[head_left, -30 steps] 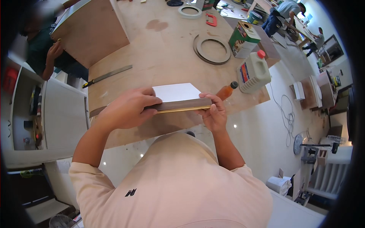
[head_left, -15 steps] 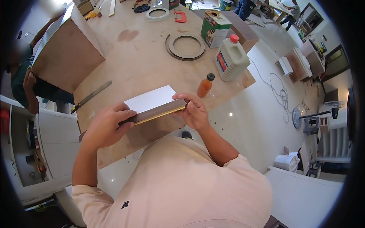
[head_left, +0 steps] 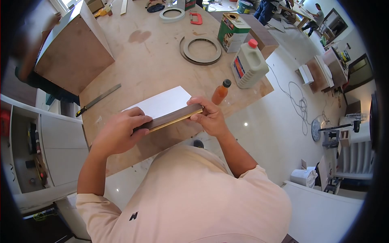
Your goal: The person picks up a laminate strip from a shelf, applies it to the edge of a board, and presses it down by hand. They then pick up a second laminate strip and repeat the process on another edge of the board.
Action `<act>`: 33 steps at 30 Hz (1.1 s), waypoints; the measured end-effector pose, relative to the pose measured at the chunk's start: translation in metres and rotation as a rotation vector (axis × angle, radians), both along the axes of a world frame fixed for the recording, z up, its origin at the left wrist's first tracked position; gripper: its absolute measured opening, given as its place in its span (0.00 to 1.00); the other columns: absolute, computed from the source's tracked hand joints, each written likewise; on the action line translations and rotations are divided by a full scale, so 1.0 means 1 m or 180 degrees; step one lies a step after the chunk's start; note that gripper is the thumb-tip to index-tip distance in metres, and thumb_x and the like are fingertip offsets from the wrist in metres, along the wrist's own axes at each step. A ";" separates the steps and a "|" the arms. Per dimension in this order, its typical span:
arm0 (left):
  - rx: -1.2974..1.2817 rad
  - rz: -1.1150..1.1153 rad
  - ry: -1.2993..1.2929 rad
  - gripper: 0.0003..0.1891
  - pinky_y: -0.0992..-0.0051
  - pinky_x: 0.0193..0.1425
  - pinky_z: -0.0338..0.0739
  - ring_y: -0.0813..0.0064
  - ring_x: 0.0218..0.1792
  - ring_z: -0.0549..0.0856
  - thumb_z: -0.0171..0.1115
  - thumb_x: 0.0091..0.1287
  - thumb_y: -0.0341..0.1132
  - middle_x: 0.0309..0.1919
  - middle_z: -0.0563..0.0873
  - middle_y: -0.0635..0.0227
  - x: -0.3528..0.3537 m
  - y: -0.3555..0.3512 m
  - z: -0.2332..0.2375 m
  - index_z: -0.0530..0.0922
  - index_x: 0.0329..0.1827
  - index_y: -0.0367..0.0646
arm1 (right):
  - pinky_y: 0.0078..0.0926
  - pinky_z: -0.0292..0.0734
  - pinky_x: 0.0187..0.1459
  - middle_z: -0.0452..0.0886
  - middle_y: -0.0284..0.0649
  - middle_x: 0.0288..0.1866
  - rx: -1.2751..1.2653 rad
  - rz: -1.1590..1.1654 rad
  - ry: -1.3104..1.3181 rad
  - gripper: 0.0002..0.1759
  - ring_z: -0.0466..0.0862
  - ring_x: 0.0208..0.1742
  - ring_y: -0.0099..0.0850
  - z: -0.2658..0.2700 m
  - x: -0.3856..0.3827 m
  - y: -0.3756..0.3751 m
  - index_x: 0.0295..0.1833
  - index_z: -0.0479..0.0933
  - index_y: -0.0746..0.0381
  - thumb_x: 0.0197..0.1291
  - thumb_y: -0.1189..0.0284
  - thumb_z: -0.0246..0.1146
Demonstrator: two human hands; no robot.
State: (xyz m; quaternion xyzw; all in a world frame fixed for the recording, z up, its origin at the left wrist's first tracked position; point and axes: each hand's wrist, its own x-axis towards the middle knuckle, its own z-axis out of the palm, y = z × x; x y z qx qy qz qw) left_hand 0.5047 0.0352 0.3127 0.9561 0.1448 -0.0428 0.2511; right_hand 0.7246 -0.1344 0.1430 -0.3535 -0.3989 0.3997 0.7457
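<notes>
A board (head_left: 164, 102) with a white face and a dark brown edge strip (head_left: 172, 116) is between my hands, above the near side of the wooden table (head_left: 142, 60). Yellow shows along the strip's lower side. My left hand (head_left: 121, 131) grips the board's left end, thumb below and fingers on top. At the right end my right hand (head_left: 209, 117) pinches the board between thumb and fingers. Just beyond my right hand stands an orange bottle with a black cap (head_left: 220, 93).
A file (head_left: 98, 100) lies at the table's left, near a wooden box (head_left: 75, 54) with a person beside it. Farther back are a coiled edge strip (head_left: 185, 54), a red clamp (head_left: 196, 18), a green can (head_left: 232, 33) and a white jug (head_left: 249, 67).
Both hands and the board have shifted slightly right. The fingers of my right hand have closed more on the board's end. The person at the left has moved an arm and leaned.
</notes>
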 end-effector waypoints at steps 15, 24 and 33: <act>-0.0042 0.0070 -0.0217 0.15 0.63 0.46 0.79 0.56 0.41 0.85 0.68 0.63 0.29 0.45 0.86 0.60 -0.007 0.006 0.000 0.85 0.53 0.39 | 0.30 0.88 0.57 0.76 0.41 0.60 -0.0333 -0.0076 0.0256 0.26 0.85 0.54 0.29 0.011 -0.009 0.004 0.68 0.68 0.66 0.66 0.82 0.67; 0.0057 -0.0073 -0.0324 0.15 0.62 0.47 0.79 0.55 0.43 0.85 0.68 0.64 0.30 0.46 0.85 0.59 -0.011 0.009 0.000 0.85 0.54 0.40 | 0.31 0.88 0.55 0.77 0.41 0.58 -0.0406 -0.0119 0.0238 0.22 0.86 0.53 0.30 0.019 -0.014 0.003 0.64 0.71 0.66 0.66 0.81 0.67; 0.0293 0.0036 -0.0213 0.15 0.61 0.49 0.79 0.57 0.48 0.84 0.66 0.68 0.33 0.50 0.85 0.63 -0.016 0.005 0.001 0.84 0.57 0.44 | 0.36 0.90 0.55 0.78 0.42 0.61 -0.0479 -0.0210 0.0174 0.23 0.85 0.57 0.33 0.014 -0.013 0.001 0.63 0.72 0.66 0.65 0.77 0.70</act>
